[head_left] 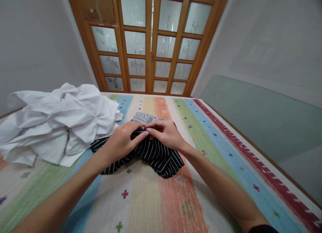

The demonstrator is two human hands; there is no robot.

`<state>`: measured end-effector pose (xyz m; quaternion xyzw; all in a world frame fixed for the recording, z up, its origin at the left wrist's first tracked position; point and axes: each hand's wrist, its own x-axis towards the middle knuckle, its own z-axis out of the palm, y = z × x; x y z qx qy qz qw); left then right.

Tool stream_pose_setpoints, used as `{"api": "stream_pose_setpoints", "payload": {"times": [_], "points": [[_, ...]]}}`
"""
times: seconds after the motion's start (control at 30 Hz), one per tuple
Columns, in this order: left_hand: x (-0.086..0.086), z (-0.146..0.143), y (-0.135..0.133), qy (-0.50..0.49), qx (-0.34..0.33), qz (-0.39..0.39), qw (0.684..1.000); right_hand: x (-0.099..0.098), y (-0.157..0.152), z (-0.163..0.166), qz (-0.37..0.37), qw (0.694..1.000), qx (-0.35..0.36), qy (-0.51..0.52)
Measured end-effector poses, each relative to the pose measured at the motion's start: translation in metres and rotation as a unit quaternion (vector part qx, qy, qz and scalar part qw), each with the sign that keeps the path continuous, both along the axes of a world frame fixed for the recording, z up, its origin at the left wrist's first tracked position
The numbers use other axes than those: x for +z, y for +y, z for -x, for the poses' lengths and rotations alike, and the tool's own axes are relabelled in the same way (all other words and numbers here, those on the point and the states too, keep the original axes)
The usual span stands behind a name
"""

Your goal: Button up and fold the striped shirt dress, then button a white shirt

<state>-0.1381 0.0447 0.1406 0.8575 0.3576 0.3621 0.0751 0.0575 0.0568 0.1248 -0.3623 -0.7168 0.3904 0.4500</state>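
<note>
A black garment with thin white stripes [156, 157] lies bunched in the middle of a bed covered by a colourful striped spread [151, 199]. My left hand [123, 142] and my right hand [166, 132] meet on top of it, fingertips touching. Both hands pinch the fabric near its upper edge, where a paler grey striped part [144, 118] shows behind the fingers. What lies under the palms is hidden.
A heap of crumpled white cloth [57, 122] sits on the left of the bed, touching the striped garment. A wooden door with frosted glass panes [151, 42] stands beyond the bed. The bed's right edge [251, 142] runs along a pale green floor.
</note>
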Motion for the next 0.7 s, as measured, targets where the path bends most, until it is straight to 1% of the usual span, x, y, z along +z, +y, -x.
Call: {"api": "stream_pose_setpoints", "payload": {"times": [0.13,0.23,0.3,0.4,0.53,0.6,0.7], "points": [[-0.008,-0.004,0.001,-0.027,0.035,0.009,0.999,0.002,-0.002,0.0,-0.007,0.999,-0.039,0.03],[-0.009,-0.004,0.001,-0.032,0.045,0.009,0.998,0.006,-0.004,0.001,0.024,0.995,-0.048,0.088],[-0.009,-0.005,0.001,-0.037,0.045,0.031,0.998,0.008,-0.005,0.002,0.055,0.991,-0.039,0.118],[-0.009,-0.006,0.001,-0.057,0.037,0.09,0.994,0.007,-0.006,0.004,0.088,0.987,-0.023,0.134],[-0.009,-0.008,0.002,-0.097,0.034,0.162,0.981,0.003,-0.005,0.007,0.084,0.986,-0.029,0.139],[-0.009,-0.009,0.001,-0.12,0.038,0.18,0.976,0.002,-0.004,0.008,0.081,0.986,-0.029,0.143],[-0.012,-0.012,-0.001,-0.157,0.06,0.177,0.97,0.001,-0.005,0.011,0.092,0.982,-0.02,0.162]]}}
